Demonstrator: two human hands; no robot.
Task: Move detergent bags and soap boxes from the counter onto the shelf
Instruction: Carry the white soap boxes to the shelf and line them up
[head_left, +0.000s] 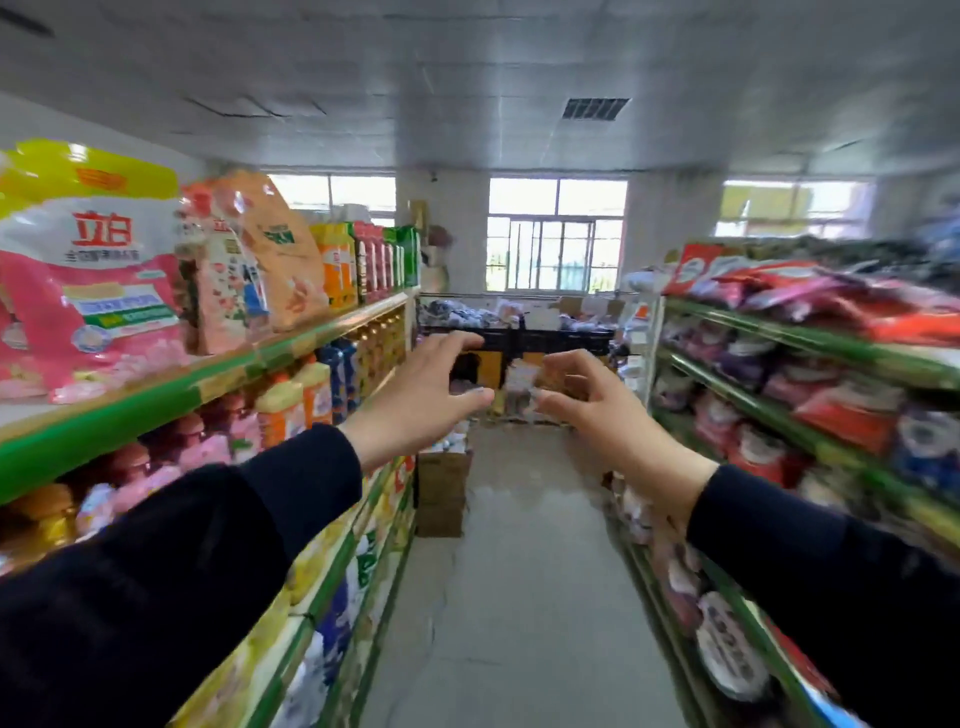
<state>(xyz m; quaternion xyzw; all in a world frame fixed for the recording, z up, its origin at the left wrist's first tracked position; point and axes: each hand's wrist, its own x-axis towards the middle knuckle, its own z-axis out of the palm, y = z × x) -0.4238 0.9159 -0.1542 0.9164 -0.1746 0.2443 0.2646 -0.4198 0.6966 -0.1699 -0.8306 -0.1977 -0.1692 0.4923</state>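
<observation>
Detergent bags (88, 275) stand upright in a row on the top board of the left shelf (218, 371), the nearest one large, pink and white with a yellow top, and an orange bag (275, 249) just beyond it. Below them sit rows of bottles (291, 405). A second shelf (810, 343) on the right holds stacked soft packets in red, pink and purple, blurred. Between the two runs a grey floor aisle (519, 571) leading to windows (556, 234) in the far wall. Both arms, in dark sleeves (182, 561), reach forward over the aisle. The left hand (421, 400) and right hand (597, 410) hang close together, near but apart, each grip spread wide with curled fingers and holding nothing. Cardboard boxes (441, 488) stand on the floor at the left shelf's far end.
</observation>
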